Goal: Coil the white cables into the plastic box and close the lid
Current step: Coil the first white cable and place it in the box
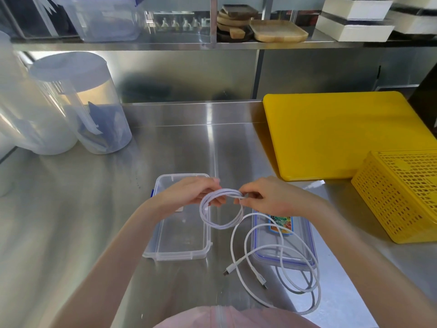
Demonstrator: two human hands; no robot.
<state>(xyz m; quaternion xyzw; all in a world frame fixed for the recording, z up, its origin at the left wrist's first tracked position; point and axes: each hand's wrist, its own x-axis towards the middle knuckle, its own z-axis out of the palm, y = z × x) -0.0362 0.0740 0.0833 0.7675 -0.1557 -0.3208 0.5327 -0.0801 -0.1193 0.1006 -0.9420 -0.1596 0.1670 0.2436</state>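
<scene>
A coiled white cable point(221, 224) hangs in a round loop between both hands, above the right edge of the clear plastic box point(176, 253). My left hand point(189, 194) grips the top left of the coil. My right hand point(267, 197) pinches the top right of the coil, at the cable's end. The box stands open, with no cable inside. Its clear lid point(305, 255), with a coloured label, lies flat to the right of the box. A second white cable point(280, 263) sprawls in loose loops over the lid and the steel counter, both plugs showing.
A yellow cutting board point(331, 136) lies at the back right, with a yellow mesh basket point(402, 195) in front of it. Tall clear containers point(82, 102) stand at the left. A shelf with wooden trays point(276, 30) runs along the back.
</scene>
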